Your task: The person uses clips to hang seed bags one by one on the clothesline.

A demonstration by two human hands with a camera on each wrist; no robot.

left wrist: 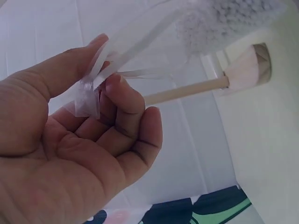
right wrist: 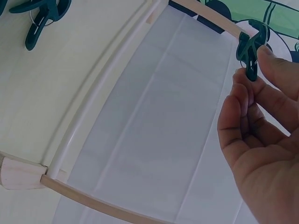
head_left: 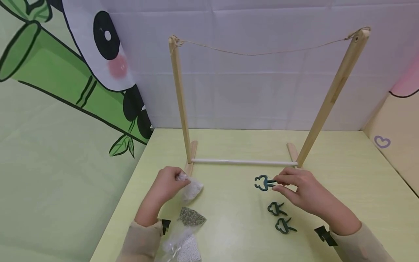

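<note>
My left hand (head_left: 168, 183) pinches the gathered top of a clear plastic bag (head_left: 193, 190); small whitish pellets (left wrist: 224, 23) fill its lower part. In the right hand (head_left: 306, 187), thumb and fingers grip the handles of a dark green spring clip (head_left: 263, 182), whose rounded jaws point left in the head view. The right wrist view shows this clip (right wrist: 252, 46) between thumb and fingertips. Two more green clips lie on the table below that hand, one (head_left: 276, 209) above the other (head_left: 284, 225).
A wooden frame stands behind the hands, with a left post (head_left: 180, 98), a right post (head_left: 334, 98) and a white crossbar (head_left: 243, 162) low down. A slack string (head_left: 248, 54) joins the post tops. Bags of grey-brown grains (head_left: 192, 217) and white pellets (head_left: 188, 250) lie at front left.
</note>
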